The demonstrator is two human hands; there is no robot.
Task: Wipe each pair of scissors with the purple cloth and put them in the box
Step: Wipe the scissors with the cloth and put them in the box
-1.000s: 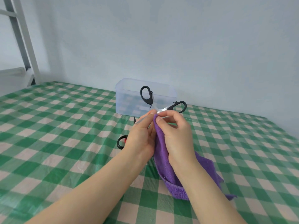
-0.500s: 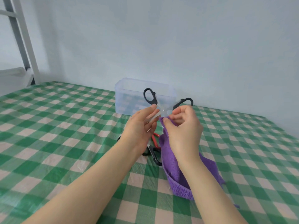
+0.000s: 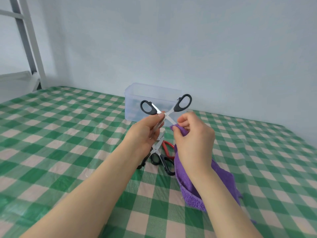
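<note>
Head view, frame centre: your left hand [image 3: 145,133] pinches one blade of the spread black scissors [image 3: 165,110] so your right hand [image 3: 193,140], closed on the purple cloth [image 3: 188,182], can apparently wipe the other, before the box [image 3: 137,100].

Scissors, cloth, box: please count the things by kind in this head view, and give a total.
Black-handled steel scissors: 2, one held, one lying on the green checked tablecloth
Red-handled scissors: 1
Purple terry cloth: 1
Clear plastic box: 1
Total: 5
</note>
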